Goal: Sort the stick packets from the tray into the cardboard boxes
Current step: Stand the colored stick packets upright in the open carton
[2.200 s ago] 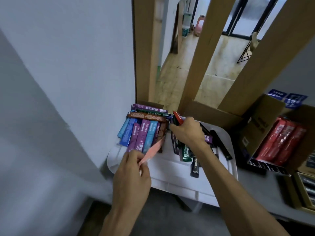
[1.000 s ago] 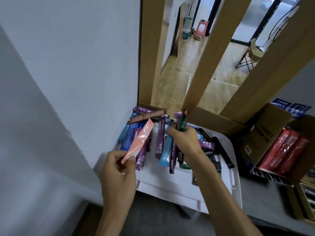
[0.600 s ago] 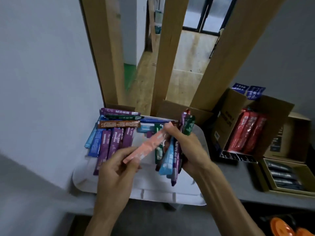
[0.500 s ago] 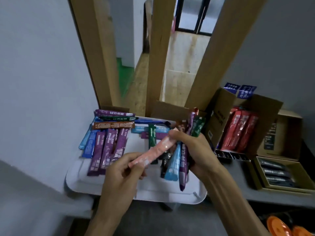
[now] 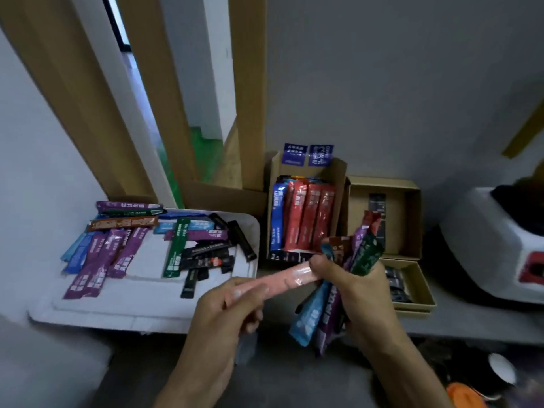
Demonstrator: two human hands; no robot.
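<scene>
Grey ledge (image 5: 471,322), grey wall (image 5: 412,83) (wooden slats (image 5: 250,83) left); left fingers (image 5: 247,307) pinch pink packet (image 5: 291,276), right fingers (image 5: 325,267) grip bundle (image 5: 309,316).

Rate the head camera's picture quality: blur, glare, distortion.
Head view: wide-angle lens splays the wooden posts; the left hand, right hand and its bundle of packets are softly blurred; a small glare spot sits on the pink packet; dim, even light.
</scene>
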